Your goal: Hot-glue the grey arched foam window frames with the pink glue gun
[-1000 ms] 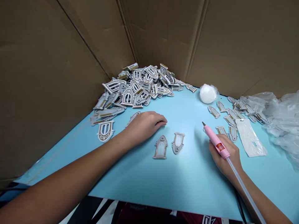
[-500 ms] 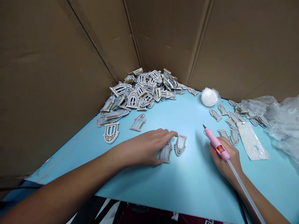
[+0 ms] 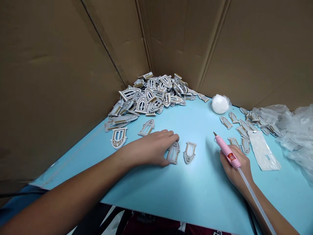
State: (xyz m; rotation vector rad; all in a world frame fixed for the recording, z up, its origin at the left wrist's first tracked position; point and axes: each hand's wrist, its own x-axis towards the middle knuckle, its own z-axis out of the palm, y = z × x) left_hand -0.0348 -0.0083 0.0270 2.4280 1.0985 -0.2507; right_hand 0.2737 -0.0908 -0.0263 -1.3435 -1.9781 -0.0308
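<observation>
My left hand [image 3: 156,147] rests on the table with thumb and index finger around a small arched window-frame piece [image 3: 173,153], its grey back up. A second window piece [image 3: 189,152] lies just right of it, apart and pointing the other way, with clear film across its opening. My right hand [image 3: 237,164] grips a pink hot glue pen [image 3: 227,150], nozzle pointing up and left above the table. A long translucent glue stick [image 3: 254,195] runs out of its rear end.
A heap of window pieces [image 3: 151,94] fills the back corner against cardboard walls [image 3: 176,39]. A tub of white material [image 3: 220,103] stands right of it. More pieces [image 3: 244,125], a white plastic packet [image 3: 264,150] and crumpled clear bags [image 3: 298,133] lie at the right.
My left hand has slid the window piece slightly away from me, bringing it level with its neighbour. My right hand keeps the glue pen in nearly the same spot.
</observation>
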